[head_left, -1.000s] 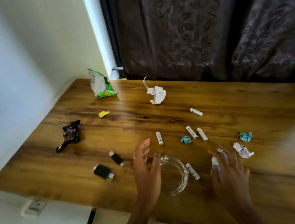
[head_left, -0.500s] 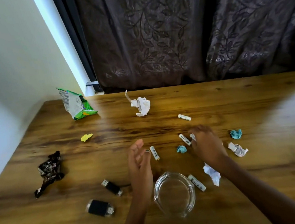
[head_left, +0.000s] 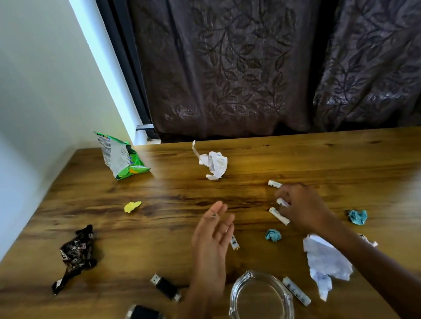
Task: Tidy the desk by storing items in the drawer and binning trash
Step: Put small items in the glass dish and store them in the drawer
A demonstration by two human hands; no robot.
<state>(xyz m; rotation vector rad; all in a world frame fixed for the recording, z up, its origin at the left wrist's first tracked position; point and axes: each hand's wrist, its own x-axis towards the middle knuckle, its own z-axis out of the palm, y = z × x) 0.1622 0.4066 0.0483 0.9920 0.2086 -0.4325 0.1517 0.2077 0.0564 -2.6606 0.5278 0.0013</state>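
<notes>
- Wood surface [head_left: 335, 160] against a white wall and dark leaf-print curtain [head_left: 244, 50]; nothing stored or binned yet by the look of it.
- Left side of frame: black wrapper [head_left: 75, 256], green snack bag [head_left: 118, 155], yellow scrap [head_left: 132, 206], two USB sticks [head_left: 165, 286] at lower left.
- Centre: left hand [head_left: 211, 245] hovers flat, fingers apart, holding nothing; one battery [head_left: 234, 242] lies just beside its fingertips. Glass dish [head_left: 260, 303] below it, another battery [head_left: 296, 290] touching the dish's right edge.
- Right of centre: right hand [head_left: 301, 206], grip curled round small white batteries [head_left: 280, 215]; how many it holds I cannot tell. One more battery [head_left: 274, 183] sits just above the fingers.
- Step, my read: gathering batteries for the drawer. The next move likely calls for picking up the stray above, then the two near the dish.
- Right: paper wads, white [head_left: 326, 261] and teal [head_left: 357, 216], are bin items. Drawer and bin not in view.
</notes>
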